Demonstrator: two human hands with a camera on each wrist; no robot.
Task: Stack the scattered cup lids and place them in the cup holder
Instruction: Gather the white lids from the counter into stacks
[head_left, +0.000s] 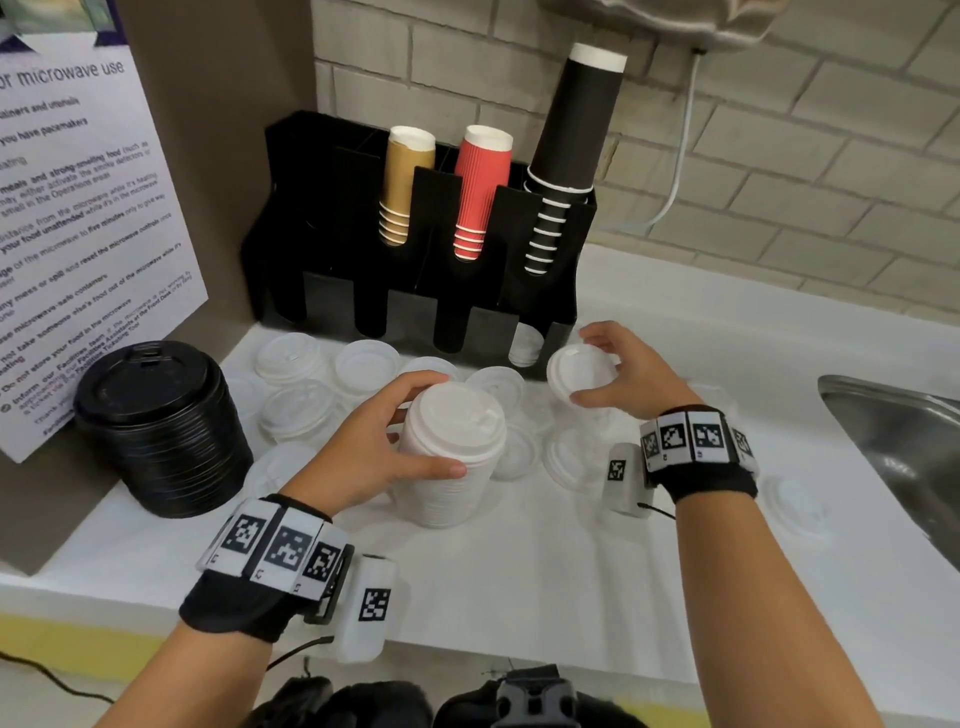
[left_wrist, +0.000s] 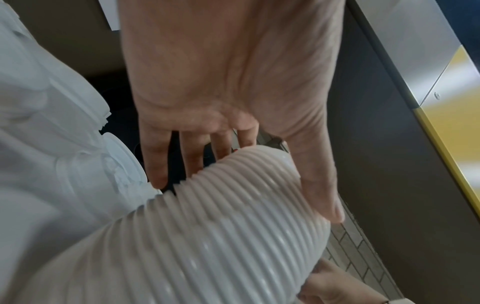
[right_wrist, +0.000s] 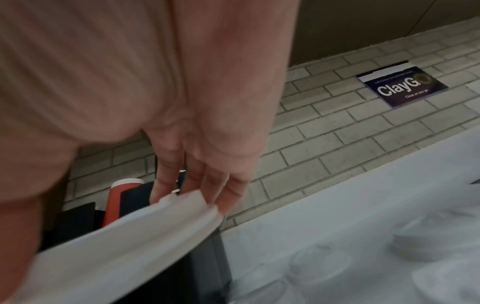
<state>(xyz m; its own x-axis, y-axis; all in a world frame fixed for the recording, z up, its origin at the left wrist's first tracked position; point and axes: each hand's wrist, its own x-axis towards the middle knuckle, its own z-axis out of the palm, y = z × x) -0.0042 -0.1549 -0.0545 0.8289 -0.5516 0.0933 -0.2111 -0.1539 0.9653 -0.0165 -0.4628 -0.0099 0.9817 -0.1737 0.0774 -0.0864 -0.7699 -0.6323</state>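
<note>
Left hand: the left hand (head_left: 374, 447) wraps the tall stack of white lids (head_left: 449, 457), fingers behind its top and thumb across the front; the left wrist view shows the fingers (left_wrist: 166, 156) curved over the ribbed side of the stack (left_wrist: 207, 236).
Right hand: the right hand (head_left: 623, 371) holds a single white lid (head_left: 582, 371) tilted, pinched by its edge, raised above the counter to the right of the stack; in the right wrist view the fingertips (right_wrist: 226, 197) sit on the lid's rim (right_wrist: 145, 232).
Stack: stands upright on the white counter (head_left: 519, 571), between the two hands and nearer the left one.
Loose lids: scattered white lids (head_left: 291, 358) lie flat beyond and around both hands, some just beside the stack, one (head_left: 800, 506) well right of the right wrist.
Cup holder: the black cup holder (head_left: 332, 218) stands beyond both hands against the brick wall, with gold cups (head_left: 402, 187), red cups (head_left: 478, 192) and black cups (head_left: 566, 166) in its upper slots; a few white lids (head_left: 524, 345) show in its lower right slot, just left of the right hand.
Black lids: a stack of black lids (head_left: 161, 426) sits left of the left hand.
Sink: a steel sink (head_left: 904, 447) lies right of the right hand.
</note>
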